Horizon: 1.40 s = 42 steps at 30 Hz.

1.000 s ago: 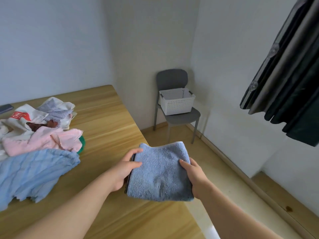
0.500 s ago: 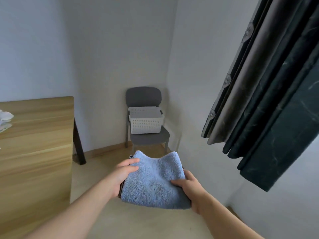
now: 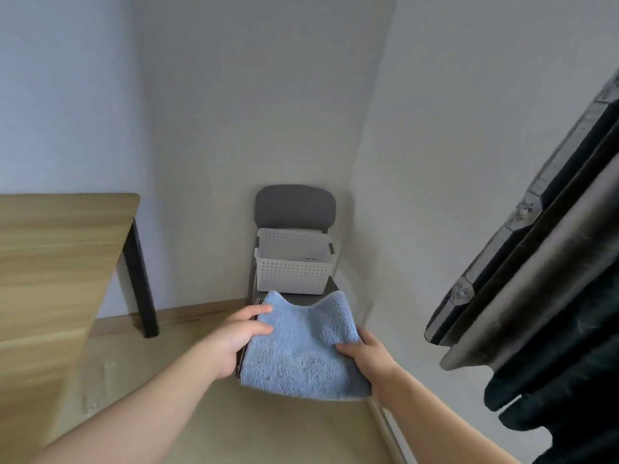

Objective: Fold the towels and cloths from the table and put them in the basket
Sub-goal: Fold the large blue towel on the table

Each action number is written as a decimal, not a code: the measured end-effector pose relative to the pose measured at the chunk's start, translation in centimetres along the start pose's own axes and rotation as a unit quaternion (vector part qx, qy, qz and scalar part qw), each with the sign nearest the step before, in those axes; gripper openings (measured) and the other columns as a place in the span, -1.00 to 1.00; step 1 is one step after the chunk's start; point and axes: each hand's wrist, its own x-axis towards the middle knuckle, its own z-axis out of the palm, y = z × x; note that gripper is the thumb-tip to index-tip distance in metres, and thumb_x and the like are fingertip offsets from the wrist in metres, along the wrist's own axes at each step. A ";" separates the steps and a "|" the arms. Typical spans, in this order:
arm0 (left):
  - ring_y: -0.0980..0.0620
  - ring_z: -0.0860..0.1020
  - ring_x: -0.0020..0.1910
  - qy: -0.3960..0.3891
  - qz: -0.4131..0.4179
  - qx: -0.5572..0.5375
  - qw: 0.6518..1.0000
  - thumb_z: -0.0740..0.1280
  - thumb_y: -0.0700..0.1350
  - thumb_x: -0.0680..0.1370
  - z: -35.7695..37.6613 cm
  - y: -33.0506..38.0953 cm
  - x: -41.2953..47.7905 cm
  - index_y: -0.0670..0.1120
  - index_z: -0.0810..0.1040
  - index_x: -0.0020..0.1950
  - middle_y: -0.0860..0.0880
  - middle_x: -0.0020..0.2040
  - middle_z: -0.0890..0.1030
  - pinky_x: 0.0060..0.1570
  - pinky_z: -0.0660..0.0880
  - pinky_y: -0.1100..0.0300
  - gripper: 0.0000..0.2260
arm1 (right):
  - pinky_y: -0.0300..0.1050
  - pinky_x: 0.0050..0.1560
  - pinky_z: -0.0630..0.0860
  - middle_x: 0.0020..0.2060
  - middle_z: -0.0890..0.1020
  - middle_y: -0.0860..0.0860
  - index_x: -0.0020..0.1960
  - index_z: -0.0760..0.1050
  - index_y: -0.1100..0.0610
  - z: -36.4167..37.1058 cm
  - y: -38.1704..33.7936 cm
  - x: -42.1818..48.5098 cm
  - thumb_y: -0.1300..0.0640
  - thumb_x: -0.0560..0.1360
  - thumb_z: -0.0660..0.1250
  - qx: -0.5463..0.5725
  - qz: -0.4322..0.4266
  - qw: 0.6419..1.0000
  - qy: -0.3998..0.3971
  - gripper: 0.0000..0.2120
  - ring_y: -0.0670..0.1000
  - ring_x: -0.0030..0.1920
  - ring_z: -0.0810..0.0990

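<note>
The left hand (image 3: 234,339) and right hand (image 3: 368,358) grip a folded blue terry towel (image 3: 301,356), perhaps dark-lined, hiding the grey chair (image 3: 294,205) seat below a white perforated basket (image 3: 291,272).

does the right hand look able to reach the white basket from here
Probably not yet: the right hand grips the blue towel, and the basket sits on the chair beyond it, though nothing blocks the way.

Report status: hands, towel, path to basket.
Left hand and right hand both grip the folded light-blue terry towel, held in the air. White perforated plastic basket sits on the grey chair ahead, nothing seen inside. Nothing in between.
</note>
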 end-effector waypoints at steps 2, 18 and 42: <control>-0.19 0.57 0.01 0.005 0.004 0.000 1.000 0.28 -0.34 0.51 -0.6 2.4 4.5 0.07 0.55 0.07 -0.19 0.06 0.59 0.11 0.50 -0.10 -0.68 | -0.12 -0.01 0.55 -0.06 0.62 0.02 0.09 0.48 0.06 0.6 -2.1 4.9 0.37 0.47 0.29 -0.012 -0.006 1.000 -0.008 -0.72 0.04 -0.05 0.60; -0.17 0.49 0.12 0.105 0.028 0.083 0.991 0.28 -0.37 0.50 1.5 15.2 36.3 0.04 0.45 0.14 -0.14 0.18 0.44 0.07 0.50 0.01 -0.64 | -0.29 -0.25 0.49 0.05 0.53 0.02 0.25 0.34 0.07 0.2 -11.0 40.5 0.23 0.57 0.24 -0.018 0.021 0.998 -0.064 -0.73 -0.06 -0.10 0.53; -0.14 0.29 0.37 0.128 -0.063 0.516 0.845 0.12 -0.22 0.61 -2.6 3.3 63.8 0.01 0.27 0.43 -0.12 0.42 0.28 0.36 0.25 0.07 -0.61 | -0.16 -0.01 0.43 -0.02 0.50 0.09 0.05 0.31 0.11 6.8 1.0 67.4 0.28 0.55 0.20 -0.172 0.242 0.949 -0.102 -0.86 -0.01 -0.11 0.46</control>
